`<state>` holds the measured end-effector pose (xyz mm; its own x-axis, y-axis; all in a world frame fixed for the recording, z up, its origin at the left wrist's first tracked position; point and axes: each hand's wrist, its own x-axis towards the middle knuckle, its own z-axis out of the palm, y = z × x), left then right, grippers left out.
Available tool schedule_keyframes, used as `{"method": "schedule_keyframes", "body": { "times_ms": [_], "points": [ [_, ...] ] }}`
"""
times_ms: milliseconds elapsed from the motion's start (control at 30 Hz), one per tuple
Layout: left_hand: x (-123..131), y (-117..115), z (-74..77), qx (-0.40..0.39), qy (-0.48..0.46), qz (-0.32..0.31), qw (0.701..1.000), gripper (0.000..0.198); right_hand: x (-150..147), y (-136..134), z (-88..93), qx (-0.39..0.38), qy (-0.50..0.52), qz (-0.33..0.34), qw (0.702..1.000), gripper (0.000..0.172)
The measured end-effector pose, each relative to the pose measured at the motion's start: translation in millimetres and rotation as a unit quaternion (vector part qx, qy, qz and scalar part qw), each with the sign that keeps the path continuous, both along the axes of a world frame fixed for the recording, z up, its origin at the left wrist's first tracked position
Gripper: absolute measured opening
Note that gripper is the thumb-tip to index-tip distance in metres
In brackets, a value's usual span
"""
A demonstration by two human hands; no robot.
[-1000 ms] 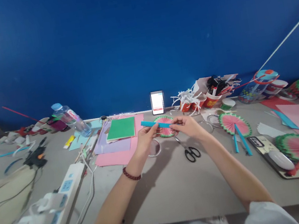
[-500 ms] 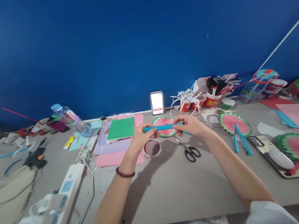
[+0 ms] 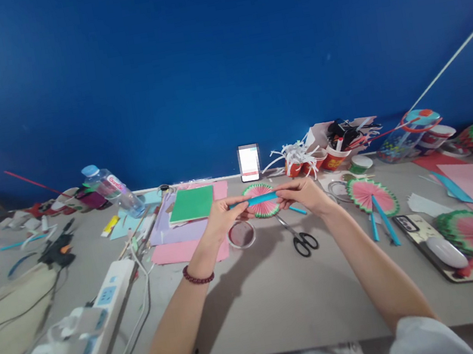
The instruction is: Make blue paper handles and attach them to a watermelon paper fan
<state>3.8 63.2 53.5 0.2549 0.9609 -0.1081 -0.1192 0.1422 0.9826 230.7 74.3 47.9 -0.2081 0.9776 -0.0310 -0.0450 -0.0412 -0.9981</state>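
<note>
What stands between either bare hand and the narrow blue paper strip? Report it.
Nothing visible: the left hand and right hand pinch the narrow blue paper strip directly, near its ends. The round pleated pink-and-green paper fan shows behind the strip, blocking neither hand.

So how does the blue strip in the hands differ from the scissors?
The blue strip is pinched by the left hand and right hand; the scissors lie on the table. The strip runs nearly level across the view; the scissors slant. The strip is plain blue; the scissors have black handles and silver blades. Both look long and narrow.
</note>
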Motion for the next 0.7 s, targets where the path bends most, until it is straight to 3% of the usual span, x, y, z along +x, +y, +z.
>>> {"method": "schedule_keyframes", "body": {
  "times_ms": [233, 467, 700],
  "points": [
    [-2.9, -2.0, 3.3, 0.022, 0.002, -0.021, 1.000, 0.036, 6.5, 1.7, -1.0, -0.011, 0.036, 0.033, 0.999, 0.032],
    [-11.1, 3.2, -1.1, 0.027, 0.011, -0.092, 0.995, 0.044, 17.1, 6.4, -7.7, -0.022, 0.009, 0.076, 0.997, 0.032],
    [-3.0, 0.5, 0.0, 0.069, 0.025, -0.010, 0.997, 0.027, 11.0, 3.6, -0.5, 0.011, -0.007, 0.033, 0.999, 0.031]
  ]
}}
